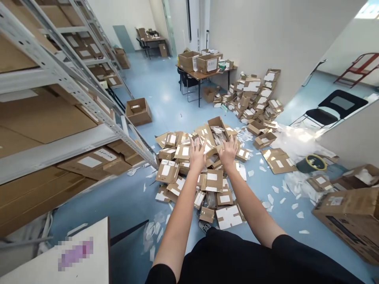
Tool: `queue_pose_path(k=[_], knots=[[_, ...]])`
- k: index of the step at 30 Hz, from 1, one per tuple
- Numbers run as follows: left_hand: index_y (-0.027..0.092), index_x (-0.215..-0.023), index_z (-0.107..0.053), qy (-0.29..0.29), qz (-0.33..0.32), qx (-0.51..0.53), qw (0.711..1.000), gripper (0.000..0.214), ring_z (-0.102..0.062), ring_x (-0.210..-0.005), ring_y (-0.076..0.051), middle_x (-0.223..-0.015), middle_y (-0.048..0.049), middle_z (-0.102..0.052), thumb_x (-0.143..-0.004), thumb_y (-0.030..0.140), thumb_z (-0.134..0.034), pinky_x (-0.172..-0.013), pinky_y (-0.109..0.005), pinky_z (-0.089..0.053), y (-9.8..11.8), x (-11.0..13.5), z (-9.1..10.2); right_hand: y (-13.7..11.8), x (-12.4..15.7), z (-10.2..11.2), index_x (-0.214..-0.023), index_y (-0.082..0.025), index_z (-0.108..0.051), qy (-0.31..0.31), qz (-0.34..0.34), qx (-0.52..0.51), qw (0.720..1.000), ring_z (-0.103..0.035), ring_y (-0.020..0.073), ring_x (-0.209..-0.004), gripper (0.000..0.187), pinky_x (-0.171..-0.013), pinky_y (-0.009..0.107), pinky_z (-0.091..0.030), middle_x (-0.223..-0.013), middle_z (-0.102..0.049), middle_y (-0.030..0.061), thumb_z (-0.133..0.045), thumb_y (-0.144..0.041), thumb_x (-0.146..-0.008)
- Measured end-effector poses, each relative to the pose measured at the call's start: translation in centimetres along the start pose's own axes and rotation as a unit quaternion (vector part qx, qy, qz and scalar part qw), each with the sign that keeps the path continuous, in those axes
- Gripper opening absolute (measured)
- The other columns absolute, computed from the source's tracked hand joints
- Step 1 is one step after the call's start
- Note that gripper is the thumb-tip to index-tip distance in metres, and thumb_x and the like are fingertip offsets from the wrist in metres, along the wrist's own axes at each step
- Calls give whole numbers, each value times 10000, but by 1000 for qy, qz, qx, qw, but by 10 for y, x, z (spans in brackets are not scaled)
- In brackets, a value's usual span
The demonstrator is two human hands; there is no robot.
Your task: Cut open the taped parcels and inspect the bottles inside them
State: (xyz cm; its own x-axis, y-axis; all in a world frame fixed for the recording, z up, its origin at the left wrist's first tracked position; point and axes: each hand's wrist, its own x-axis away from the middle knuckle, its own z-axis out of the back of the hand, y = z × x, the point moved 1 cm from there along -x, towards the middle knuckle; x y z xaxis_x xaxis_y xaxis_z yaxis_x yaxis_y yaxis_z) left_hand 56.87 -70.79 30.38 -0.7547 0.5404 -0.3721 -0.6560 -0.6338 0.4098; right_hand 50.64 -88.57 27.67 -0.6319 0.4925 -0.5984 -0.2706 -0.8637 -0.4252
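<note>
A blue floor (166,106) runs under everything, reaching far beyond both hands to the pale walls. Off to the left of the hands stands a metal rack (108,118), its shelves packed with cartons, probably so the bulk stays off the ground. Directly beneath the hands spreads a heap of small boxes (214,185), flattened and tilted over one another — dropped loosely, it seems, rather than stacked. Beyond the hands and to their right, a second pile (254,94) leans toward the wall, which likely keeps it from sliding. An open box (215,121) sits just past the hands, tilted on the heap, with clear-looking wrapping inside.

The left hand (197,154) reaches forward, fingers spread; the right hand (227,154) lies by the box's near corner, fingers also apart, perhaps to steady it. Neither visibly pinches anything — whether they press on cardboard, I cannot tell. White scraps (275,189) litter the floor rightward of the hands.
</note>
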Motion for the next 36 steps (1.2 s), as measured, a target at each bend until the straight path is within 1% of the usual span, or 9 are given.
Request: queue_pose_path(k=[2, 4, 10, 14, 18, 23, 27, 31, 36], knots=[[284, -1608, -455, -1, -3, 1, 1000, 737, -33, -1667, -362, -1792, -43, -194, -906, 130, -620, -1312, -621, -289, 6, -2, -2, 3, -1, 4, -1369, -215, -649, -2, 12, 4, 1000, -92, 347, -1646, 534, -1261, 649, -280, -1735, -310, 100, -534, -122, -855], [272, -1588, -483, -5, 6, -2, 1000, 686, -79, -1663, -363, -1775, -63, -248, -925, 146, -608, -1313, -611, -296, 2, 6, -1, -3, 5, 4, -1357, -214, -650, -21, 20, -13, 1000, -109, 340, -1643, 526, -1261, 621, -305, -1735, -307, 91, -532, -120, -853], [246, -1573, -503, 8, 59, -16, 998, 635, -213, -1637, -358, -1739, -92, -334, -947, 177, -585, -1315, -576, -315, -38, 45, 20, -45, 28, -18, -1350, -196, -661, -88, 44, -113, 989, -160, 343, -1630, 523, -1287, 600, -282, -1706, -350, 118, -547, -108, -847], [256, -1587, -487, 39, 107, -37, 993, 644, -234, -1632, -345, -1747, -78, -319, -954, 194, -588, -1320, -560, -314, -65, 83, 50, -91, 41, -38, -1328, -188, -665, -136, 88, -151, 975, -154, 332, -1631, 485, -1289, 582, -288, -1707, -338, 122, -538, -107, -867], [283, -1589, -485, 65, 184, -72, 978, 657, -244, -1630, -335, -1755, -53, -305, -948, 198, -603, -1318, -546, -323, -91, 143, 89, -159, 71, -56, -1336, -182, -659, -185, 163, -201, 948, -160, 344, -1625, 475, -1286, 590, -291, -1718, -311, 118, -543, -121, -879], [278, -1585, -490, 109, 300, -125, 939, 661, -264, -1622, -336, -1749, -62, -315, -942, 202, -624, -1308, -531, -347, -113, 253, 147, -258, 142, -58, -1353, -174, -652, -246, 266, -286, 887, -165, 348, -1621, 473, -1285, 592, -291, -1720, -303, 132, -554, -141, -892], [251, -1585, -486, 163, 391, -168, 890, 661, -272, -1617, -344, -1750, -89, -304, -942, 201, -635, -1304, -535, -351, -102, 362, 193, -331, 219, -28, -1386, -184, -641, -294, 348, -342, 822, -183, 356, -1612, 508, -1273, 598, -307, -1733, -284, 127, -571, -132, -885], [257, -1591, -477, 217, 473, -203, 829, 696, -261, -1620, -348, -1759, -84, -283, -924, 184, -660, -1308, -532, -344, -63, 479, 229, -387, 312, 29, -1434, -180, -615, -330, 430, -398, 740, -203, 370, -1603, 538, -1257, 606, -331, -1715, -312, 148, -571, -153, -898], [273, -1585, -483, 271, 569, -230, 741, 699, -279, -1612, -351, -1756, -82, -298, -919, 185, -675, -1296, -538, -353, 14, 642, 257, -431, 452, 123, -1471, -196, -585, -378, 530, -449, 611, -284, 382, -1568, 571, -1236, 616, -361, -1693, -344, 157, -580, -196, -899]])
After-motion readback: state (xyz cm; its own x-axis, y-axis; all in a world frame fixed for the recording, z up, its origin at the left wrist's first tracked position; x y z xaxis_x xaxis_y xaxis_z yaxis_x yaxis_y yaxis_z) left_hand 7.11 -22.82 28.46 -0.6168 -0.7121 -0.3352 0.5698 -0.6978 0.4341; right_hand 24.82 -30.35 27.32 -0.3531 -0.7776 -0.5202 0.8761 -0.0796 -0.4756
